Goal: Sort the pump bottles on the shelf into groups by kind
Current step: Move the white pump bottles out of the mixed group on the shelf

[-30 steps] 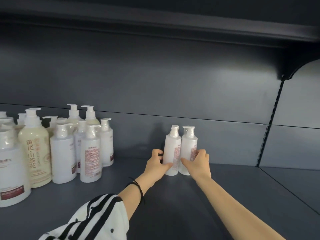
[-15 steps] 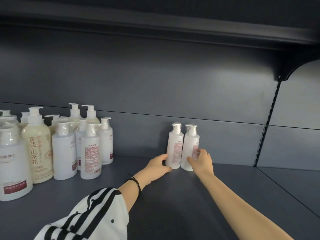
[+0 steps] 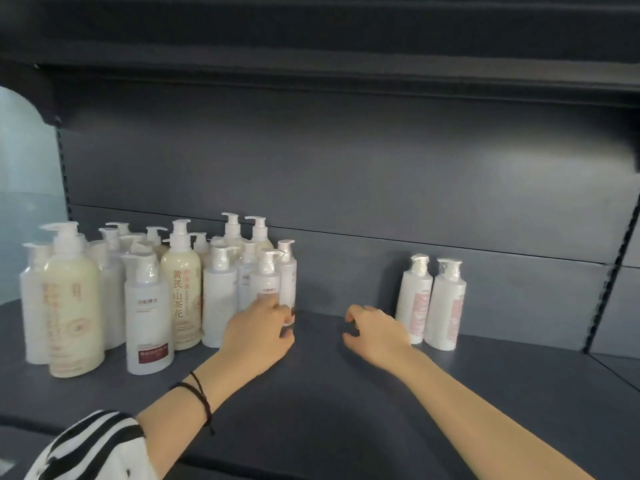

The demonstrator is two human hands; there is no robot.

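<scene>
Two slim white pump bottles with pink print, one on the left [image 3: 415, 299] and one on the right [image 3: 446, 306], stand side by side at the back right of the dark shelf [image 3: 329, 393]. A mixed cluster stands at the left: cream bottles [image 3: 181, 292], larger white bottles [image 3: 147, 317] and several small white ones. My left hand [image 3: 259, 332] curls around the lower part of the small white bottle [image 3: 266, 282] at the cluster's right edge. My right hand [image 3: 375, 332] hovers just left of the pair, fingers apart, holding nothing.
The shelf's back panel [image 3: 346, 174] rises right behind the bottles, and an upper shelf [image 3: 311, 46] hangs overhead. A slotted upright [image 3: 609, 282] marks the bay's right end. Bare shelf lies between the cluster and the pair.
Both hands have left the pair of white bottles, which stay at the back. My left hand has swung left onto a small white bottle, and my view has turned left.
</scene>
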